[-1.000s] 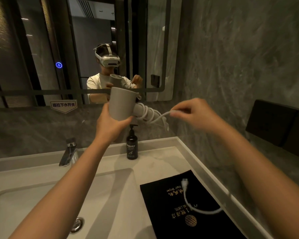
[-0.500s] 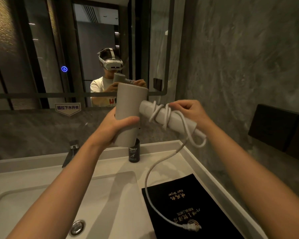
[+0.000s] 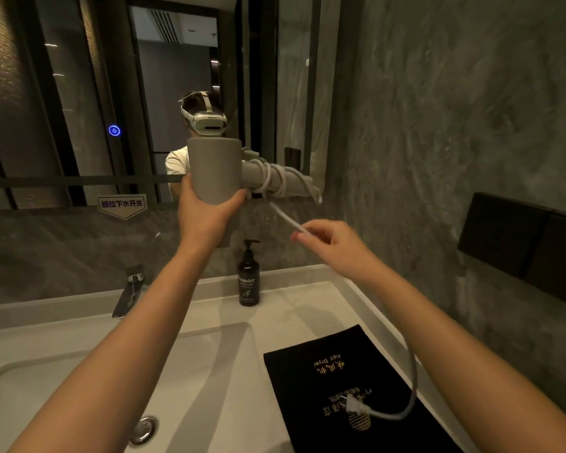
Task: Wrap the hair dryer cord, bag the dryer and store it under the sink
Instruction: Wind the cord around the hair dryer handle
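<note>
Several coils sit on the dryer (image 3: 216,171) handle; your left hand (image 3: 206,220) grips the barrel, right hand (image 3: 332,243) pinches the cord (image 3: 283,214). Slack tension could loosen coils; plug (image 3: 353,407) may snag the bag (image 3: 340,387).

A dark pump bottle (image 3: 249,279) labelled Dunster stands on the pale surface (image 3: 307,305) by the wall, with a chrome faucet (image 3: 129,294) over the basin (image 3: 79,371) below a mirror (image 3: 79,93).

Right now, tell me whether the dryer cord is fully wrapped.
Partly wrapped. The cord coils the handle; the plug dangles over the black bag.
</note>
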The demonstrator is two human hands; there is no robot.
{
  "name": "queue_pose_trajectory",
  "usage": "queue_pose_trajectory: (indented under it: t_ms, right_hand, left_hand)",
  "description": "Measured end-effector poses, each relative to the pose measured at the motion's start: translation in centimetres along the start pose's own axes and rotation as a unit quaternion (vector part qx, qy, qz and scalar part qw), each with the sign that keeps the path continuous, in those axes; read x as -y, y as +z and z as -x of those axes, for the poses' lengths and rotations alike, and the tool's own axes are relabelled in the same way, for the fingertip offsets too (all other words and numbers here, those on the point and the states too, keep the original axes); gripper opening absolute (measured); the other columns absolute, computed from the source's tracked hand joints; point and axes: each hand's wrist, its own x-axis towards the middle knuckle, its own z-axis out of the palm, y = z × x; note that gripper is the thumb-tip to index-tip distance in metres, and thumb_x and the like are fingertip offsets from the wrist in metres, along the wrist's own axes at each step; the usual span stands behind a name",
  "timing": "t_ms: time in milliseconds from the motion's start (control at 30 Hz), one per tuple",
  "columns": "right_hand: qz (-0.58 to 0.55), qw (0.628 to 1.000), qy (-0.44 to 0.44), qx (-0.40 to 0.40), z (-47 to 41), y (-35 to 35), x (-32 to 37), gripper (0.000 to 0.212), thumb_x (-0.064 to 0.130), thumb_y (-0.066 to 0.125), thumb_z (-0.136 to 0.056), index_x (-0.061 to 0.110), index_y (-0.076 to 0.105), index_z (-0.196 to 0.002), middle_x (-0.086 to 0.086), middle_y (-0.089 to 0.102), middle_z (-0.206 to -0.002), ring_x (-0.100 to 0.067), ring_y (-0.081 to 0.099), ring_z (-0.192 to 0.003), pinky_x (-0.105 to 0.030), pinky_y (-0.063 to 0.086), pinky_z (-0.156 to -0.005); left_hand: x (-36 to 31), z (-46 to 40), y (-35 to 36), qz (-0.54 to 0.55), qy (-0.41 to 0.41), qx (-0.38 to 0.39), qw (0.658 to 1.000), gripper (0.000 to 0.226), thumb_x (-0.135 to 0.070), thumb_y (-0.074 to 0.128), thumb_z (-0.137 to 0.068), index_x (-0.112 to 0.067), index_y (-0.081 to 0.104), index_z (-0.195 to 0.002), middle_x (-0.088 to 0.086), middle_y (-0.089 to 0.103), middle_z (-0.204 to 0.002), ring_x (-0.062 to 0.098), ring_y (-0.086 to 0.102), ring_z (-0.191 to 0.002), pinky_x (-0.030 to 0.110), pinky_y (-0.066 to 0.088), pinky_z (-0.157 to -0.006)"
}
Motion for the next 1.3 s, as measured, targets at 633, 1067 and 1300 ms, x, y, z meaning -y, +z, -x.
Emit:
queue_pose_trajectory:
  t_ms: [633,1067,1300]
  right_hand:
    - [-0.082,0.993,-0.072,-0.054,-4.4,-5.6,3.0,0.007,0.016,0.068,-0.082,0.013,0.071,-0.077,0.008,0.071,-0.064,0.001,0.063,-0.063,-0.011,0.049,-0.062]
    - [-0.081,0.992,0.098,0.024,-0.6,0.6,-0.5,0.03,0.026,0.038,-0.1,0.015,0.063,-0.113,0.002,0.045,-0.055,-0.002,0.038,-0.037,-0.017,0.03,-0.037]
    - [0.105,0.992,0.012,0.064,1.0,-0.9,1.3,0.015,0.029,0.059,-0.09,0.021,0.07,-0.094,-0.002,0.066,-0.079,-0.014,0.059,-0.071,-0.033,0.047,-0.066]
  left_hand:
    - [0.2,0.9,-1.6,0.061,-0.065,0.3,0.95,0.072,-0.047,0.074,-0.047,-0.024,0.052,-0.112,0.006,0.063,-0.1,0.018,0.064,-0.084,0.026,0.053,-0.063]
    - [0.9,1.9,1.3,0.178,-0.127,0.117,0.969,0.064,-0.033,0.077,-0.071,-0.018,0.048,-0.126,0.009,0.062,-0.112,0.023,0.064,-0.098,0.039,0.057,-0.078]
    - [1.7,0.7,0.6,-0.075,0.02,0.013,0.997,0.078,-0.033,0.08,-0.07,-0.021,0.035,-0.134,-0.003,0.047,-0.114,0.016,0.05,-0.101,0.029,0.041,-0.076]
